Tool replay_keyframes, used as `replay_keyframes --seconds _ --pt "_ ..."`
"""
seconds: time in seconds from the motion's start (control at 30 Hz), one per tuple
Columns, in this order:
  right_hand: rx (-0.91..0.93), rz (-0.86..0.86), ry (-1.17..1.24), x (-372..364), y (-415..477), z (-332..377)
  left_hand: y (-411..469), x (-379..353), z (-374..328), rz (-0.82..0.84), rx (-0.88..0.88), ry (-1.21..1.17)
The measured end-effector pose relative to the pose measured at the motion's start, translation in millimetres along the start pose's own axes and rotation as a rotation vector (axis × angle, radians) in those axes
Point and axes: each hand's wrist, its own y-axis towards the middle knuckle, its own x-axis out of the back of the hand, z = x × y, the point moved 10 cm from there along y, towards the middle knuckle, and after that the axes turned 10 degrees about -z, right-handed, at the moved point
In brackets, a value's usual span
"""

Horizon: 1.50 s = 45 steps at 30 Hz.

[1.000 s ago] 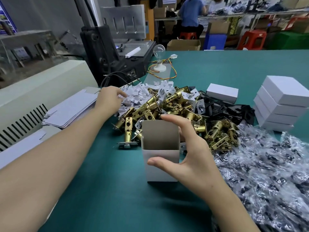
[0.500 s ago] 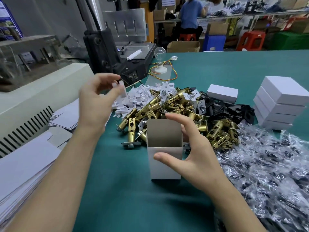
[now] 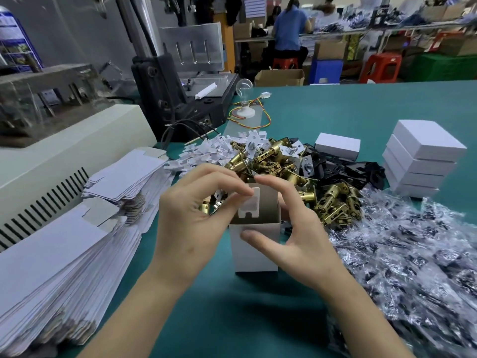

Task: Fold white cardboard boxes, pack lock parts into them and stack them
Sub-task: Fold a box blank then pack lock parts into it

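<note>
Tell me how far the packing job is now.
Done: closed white cardboard boxes stacked at right. In hand: right hand holds an open upright white box; left hand pinches a white card insert at its opening. Remaining: brass metal latches piled behind, flat white box blanks stacked.

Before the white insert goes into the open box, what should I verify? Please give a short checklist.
1. The open box stands upright on the table: ok.
2. The right hand grips the box, thumb on its front: ok.
3. The left hand pinches the white insert: ok.
4. The insert is above the box mouth: ok.
5. The box bottom is free of parts: cannot tell.
6. The brass latches lie close behind the box: ok.
</note>
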Motion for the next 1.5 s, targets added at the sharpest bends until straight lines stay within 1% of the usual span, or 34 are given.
replay_keyframes --seconds 0.07,0.23,0.37,0.53,0.67,1.03,1.2,1.33,1.4,1.5 --pt "0.004 -0.006 0.015 1 1 2 1 1 1 0.0 -0.004 0.007" --pt "0.02 -0.031 0.012 3 1 3 -8 -6 0 0.114 -0.086 0.081" --pt "0.031 -0.032 0.018 3 -2 5 -13 5 0 0.1 -0.157 0.142" --pt "0.034 -0.029 0.033 3 -2 7 -12 16 1 0.064 -0.142 0.131" --pt "0.036 -0.026 0.044 3 -2 9 -12 11 -3 0.118 -0.195 0.161" --pt "0.033 -0.029 -0.009 4 -1 8 -11 -26 -1 0.209 -0.134 0.096" --pt "0.031 -0.018 0.019 4 0 7 -7 -29 -7 0.191 -0.138 0.115" --pt "0.018 -0.021 0.018 6 -1 6 3 -16 -9 0.151 -0.1 0.074" --pt "0.011 -0.011 0.038 5 -1 6 9 -6 -12 0.13 -0.118 0.09" --pt "-0.001 -0.009 0.047 5 -1 6 12 0 -17 0.154 -0.182 0.168"
